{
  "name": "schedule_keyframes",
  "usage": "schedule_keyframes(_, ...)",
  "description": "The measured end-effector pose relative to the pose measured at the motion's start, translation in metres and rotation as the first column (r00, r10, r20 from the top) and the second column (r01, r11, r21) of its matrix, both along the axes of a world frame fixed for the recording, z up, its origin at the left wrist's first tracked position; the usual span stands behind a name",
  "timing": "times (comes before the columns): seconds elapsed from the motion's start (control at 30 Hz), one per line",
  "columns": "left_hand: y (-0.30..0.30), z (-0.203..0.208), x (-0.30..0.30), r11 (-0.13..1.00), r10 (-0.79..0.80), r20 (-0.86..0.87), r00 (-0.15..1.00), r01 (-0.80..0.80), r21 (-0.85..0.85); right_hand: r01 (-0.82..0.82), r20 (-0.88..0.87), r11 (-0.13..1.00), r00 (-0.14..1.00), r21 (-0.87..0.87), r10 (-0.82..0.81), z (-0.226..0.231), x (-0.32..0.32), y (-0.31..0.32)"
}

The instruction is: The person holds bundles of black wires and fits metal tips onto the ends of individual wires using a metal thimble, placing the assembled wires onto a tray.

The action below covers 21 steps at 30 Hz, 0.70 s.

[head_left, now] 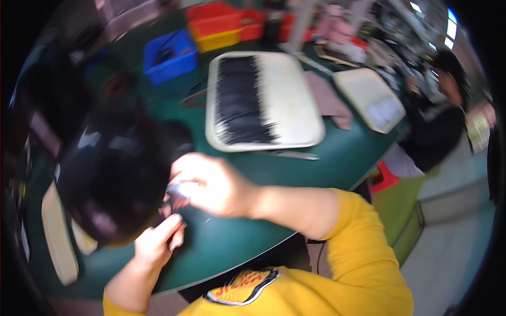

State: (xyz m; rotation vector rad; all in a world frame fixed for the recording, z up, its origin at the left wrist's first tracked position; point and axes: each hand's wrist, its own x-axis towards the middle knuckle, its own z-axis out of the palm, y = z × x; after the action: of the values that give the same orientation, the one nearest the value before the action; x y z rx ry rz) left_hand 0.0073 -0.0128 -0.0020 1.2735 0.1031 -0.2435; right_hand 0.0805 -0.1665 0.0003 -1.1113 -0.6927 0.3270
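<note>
A: What are the two hands on?

B: The left hand (158, 239) and the right hand (213, 187) meet over the near edge of the dark green tabletop (327, 168), both at a small pale, whitish piece (182, 190) next to a big heap of black, limp material (113, 179).

A: How is each grip set?

B: The right hand's grip is curled together around the small pale piece, with the fingers folded over it. The left hand's grip is pinched together just below, at the edge of the black heap, though motion blur keeps me from saying exactly what it holds.

A: And where does that pale piece sit?

B: Between the two hands, just right of the black heap, above the near edge of the tabletop.

A: What else is there?

B: Farther back lies a cream rectangular tray (295, 100) with a band of black strips (242, 100) laid across its left half. A second, smaller cream tray (363, 95) is to its right, with a pinkish cloth (329, 100) between them. At the far side stand a blue plastic bin (171, 55) and red and yellow bins (219, 23). Another person in dark clothes (440, 126) sits at the right end.
</note>
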Motion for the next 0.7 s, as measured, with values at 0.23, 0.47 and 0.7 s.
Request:
schedule_keyframes(0.23,0.019,-0.020,-0.013,0.990,0.111,0.071,0.991,-0.117,0.078,0.133,0.196,0.987,0.969,0.086,-0.148,-0.012,0.001,0.014)
schedule_keyframes(0.47,0.024,-0.035,-0.013,0.992,0.107,0.138,0.985,-0.115,0.052,-0.086,0.088,0.985,0.991,-0.148,0.099,-0.011,-0.003,0.008)
schedule_keyframes(0.7,0.018,-0.023,-0.014,0.984,0.162,0.088,0.983,-0.168,0.062,-0.063,0.185,0.983,0.978,-0.173,0.095,-0.007,-0.003,0.009)
